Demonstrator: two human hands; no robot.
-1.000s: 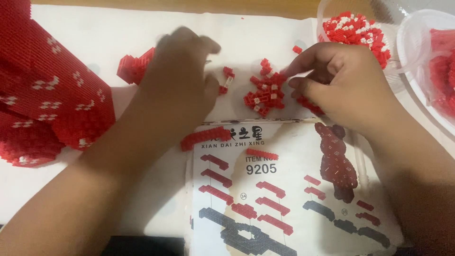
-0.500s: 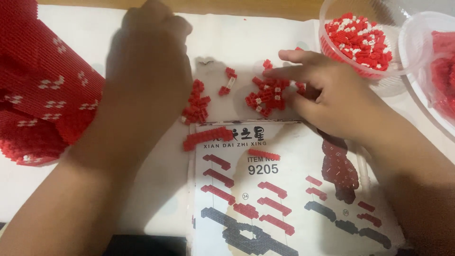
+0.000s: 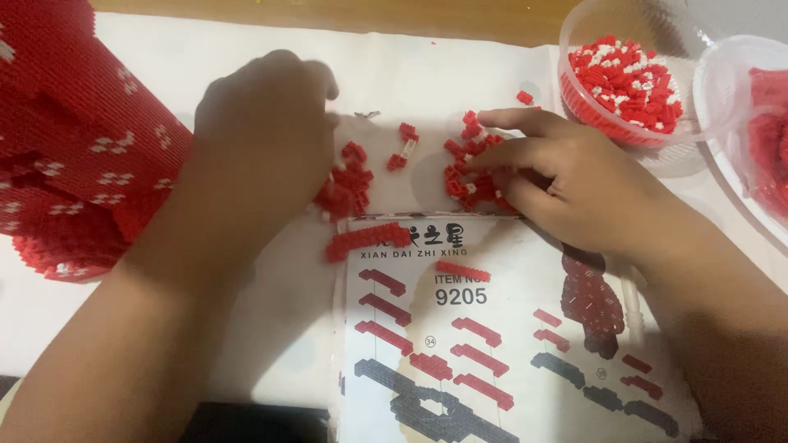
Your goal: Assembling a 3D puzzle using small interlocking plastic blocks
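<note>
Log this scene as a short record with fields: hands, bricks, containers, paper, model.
left hand: palm down on the white sheet, loose bricks at its fingertips
right hand: fingers in a brick pile
brick strip: on the instruction sheet's top edge
tub: clear, red and white bricks, far right
instruction sheet: nearest the camera
model: large, red, left edge

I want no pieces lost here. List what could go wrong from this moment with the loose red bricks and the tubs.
1. The right hand fingers a loose pile of tiny red bricks; a sweep might scatter them across the white sheet.
2. The left hand lies beside another small heap, which a wrist turn could knock.
3. The clear tub of bricks stands close to the right forearm; lifting the arm may tip it.
</note>
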